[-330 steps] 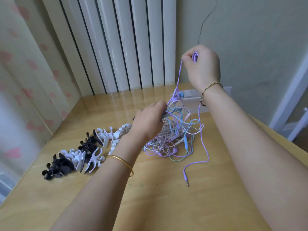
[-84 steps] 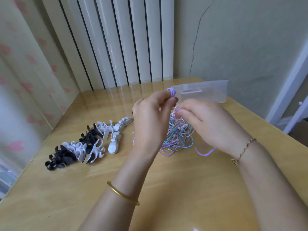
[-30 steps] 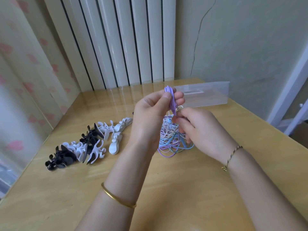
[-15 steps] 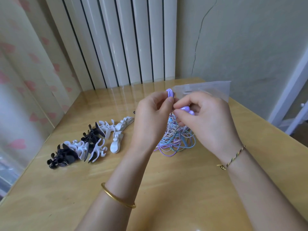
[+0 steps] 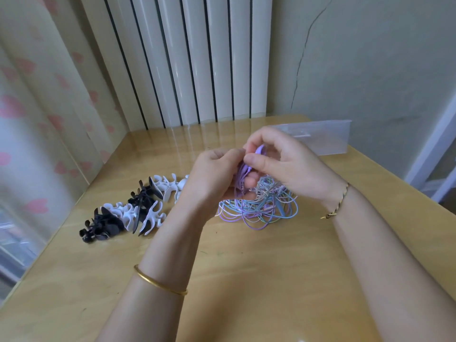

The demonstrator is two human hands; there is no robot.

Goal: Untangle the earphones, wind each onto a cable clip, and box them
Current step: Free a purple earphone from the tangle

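Left hand [image 5: 212, 180] and right hand [image 5: 292, 164] both pinch the purple coil [image 5: 242, 174] above the tangle [image 5: 261, 209]; a slackened pinch could let loops spring loose and snag there.

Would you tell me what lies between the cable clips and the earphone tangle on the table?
In the head view, the left hand fills that gap, gripping a coiled purple earphone cable.

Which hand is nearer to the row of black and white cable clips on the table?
Left. The left hand is right beside the far end of the cable clips; the right hand is farther right, over the earphone tangle. Both pinch the purple earphone.
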